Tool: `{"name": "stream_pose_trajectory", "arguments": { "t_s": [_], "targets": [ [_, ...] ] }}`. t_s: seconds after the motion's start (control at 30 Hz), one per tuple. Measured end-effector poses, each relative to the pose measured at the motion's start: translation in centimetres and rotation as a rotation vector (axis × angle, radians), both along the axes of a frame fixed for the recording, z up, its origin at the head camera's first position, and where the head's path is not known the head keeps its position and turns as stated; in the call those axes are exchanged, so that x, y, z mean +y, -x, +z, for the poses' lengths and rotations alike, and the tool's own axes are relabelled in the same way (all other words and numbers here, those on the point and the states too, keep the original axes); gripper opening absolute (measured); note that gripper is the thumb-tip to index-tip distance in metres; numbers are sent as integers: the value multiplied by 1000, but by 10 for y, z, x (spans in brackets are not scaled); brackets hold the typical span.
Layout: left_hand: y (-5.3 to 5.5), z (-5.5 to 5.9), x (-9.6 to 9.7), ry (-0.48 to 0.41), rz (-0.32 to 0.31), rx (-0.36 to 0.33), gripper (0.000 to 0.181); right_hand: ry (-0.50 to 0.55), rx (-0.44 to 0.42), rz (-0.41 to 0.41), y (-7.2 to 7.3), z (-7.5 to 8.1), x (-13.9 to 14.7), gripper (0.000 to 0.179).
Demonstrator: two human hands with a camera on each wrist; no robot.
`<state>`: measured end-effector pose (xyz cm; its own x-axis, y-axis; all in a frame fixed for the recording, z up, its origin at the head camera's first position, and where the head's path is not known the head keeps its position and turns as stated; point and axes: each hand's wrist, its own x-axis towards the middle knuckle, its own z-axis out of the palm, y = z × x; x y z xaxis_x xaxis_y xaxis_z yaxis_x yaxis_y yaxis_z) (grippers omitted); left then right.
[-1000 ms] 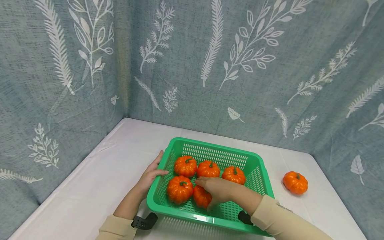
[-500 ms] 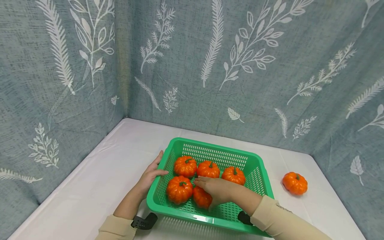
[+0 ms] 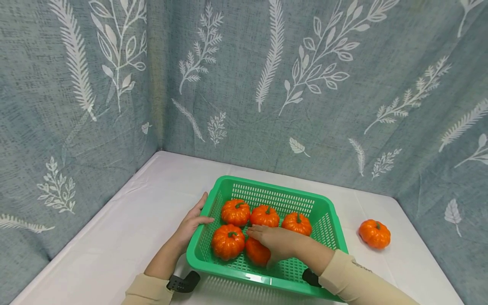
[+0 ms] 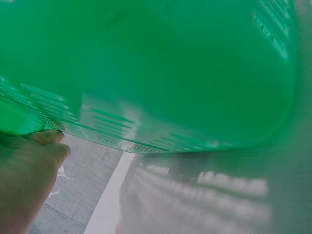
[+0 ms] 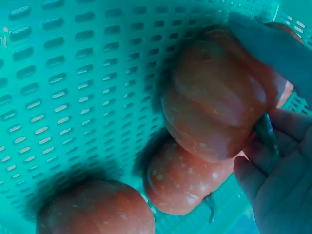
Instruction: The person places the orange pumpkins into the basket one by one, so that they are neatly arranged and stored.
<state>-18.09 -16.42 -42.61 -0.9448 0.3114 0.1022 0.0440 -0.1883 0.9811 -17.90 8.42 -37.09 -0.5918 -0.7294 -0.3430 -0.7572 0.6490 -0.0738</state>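
Observation:
A green slotted plastic basket [image 3: 263, 279] holds several small orange pumpkins with green stems. At its left end, my left hand [image 3: 188, 226] grips the rim, thumb over the top and fingers along the outside. The left wrist view catches that hand [image 4: 29, 180] beside the basket's wall [image 4: 161, 73]. Inside the basket, my right hand [image 3: 282, 242] holds the front middle pumpkin [image 3: 257, 253]. The right wrist view has thumb and fingers around this ribbed pumpkin [image 5: 214, 97], its stem near the fingers. Another pumpkin [image 3: 228, 242] lies to its left.
One more pumpkin [image 3: 375, 234] lies on the white tablecloth [image 3: 95, 254], right of the basket. Behind the basket's held pumpkin sit others, including the back right one [image 3: 297, 223]. A grey-blue curtain [image 3: 236, 84] with white leaf prints encloses the table's back and sides.
The pumpkin in my right hand has shifted and tilted slightly toward the basket's front, and the thumb has moved a little with it. My left hand and the basket stay in place.

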Motion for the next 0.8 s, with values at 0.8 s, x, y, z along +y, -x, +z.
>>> {"name": "stream_pose_trajectory", "arguments": {
  "t_s": [0.8],
  "targets": [
    [-1, 1, 1, 1, -12, 5, 79, 471, 143, -362, 29, 60, 105, 86]
  ]
}}
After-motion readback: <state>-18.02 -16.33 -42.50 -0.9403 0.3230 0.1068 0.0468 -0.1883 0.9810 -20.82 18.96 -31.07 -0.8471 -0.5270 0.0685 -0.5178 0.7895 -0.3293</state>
